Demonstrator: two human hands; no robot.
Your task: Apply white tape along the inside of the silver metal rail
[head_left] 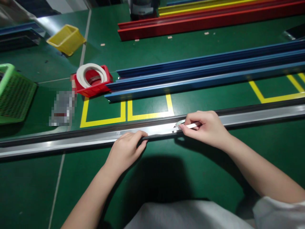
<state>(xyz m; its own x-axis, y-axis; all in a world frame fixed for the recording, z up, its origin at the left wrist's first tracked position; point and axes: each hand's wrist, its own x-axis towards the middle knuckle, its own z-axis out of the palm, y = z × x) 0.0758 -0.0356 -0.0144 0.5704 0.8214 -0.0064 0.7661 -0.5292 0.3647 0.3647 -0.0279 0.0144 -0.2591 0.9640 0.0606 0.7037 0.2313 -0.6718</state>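
Observation:
A long metal profile [83, 141] with a silver channel and black edges lies across the green table from left to right. My left hand [128, 148] grips its near edge, thumb and fingers closed around the black rim. To the right, just over the channel, my right hand [206, 128] pinches a narrow white strip [193, 125], which looks like tape. One end of the strip curls down to the silver surface beside my fingertips. The fingers of my right hand partly hide the strip.
Blue profiles [190, 84] lie beyond the work, with red profiles [202, 24] farther back. White tape rolls [82, 76] rest in a red bin [91, 92]. A yellow bin [69, 39] and a green basket [17, 98] stand left. Yellow tape outlines [105, 121] mark the table [147, 106].

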